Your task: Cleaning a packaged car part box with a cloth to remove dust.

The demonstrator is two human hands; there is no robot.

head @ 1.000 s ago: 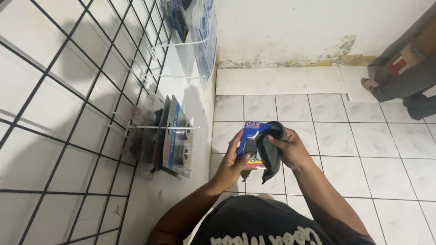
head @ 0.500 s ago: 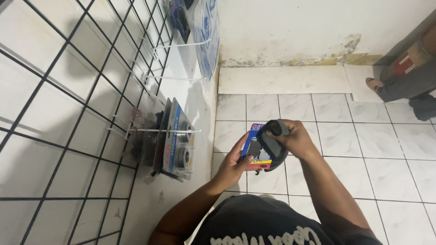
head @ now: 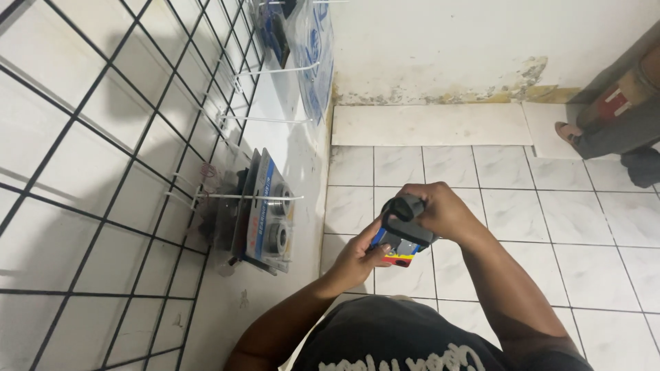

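Gripped in the right hand (head: 440, 209), a grey tool (head: 405, 223); pinched by the left hand (head: 361, 257), a blue package (head: 395, 251), now lower, mostly hidden.

A small blue, red and yellow carded package (head: 393, 249) sits between both hands; blue-carded blister packs (head: 265, 209) hang on wall hooks.

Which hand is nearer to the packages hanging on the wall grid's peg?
Left. The left hand holds the blue packet on the side toward the hanging packages; the right hand grips the grey handheld device farther away.
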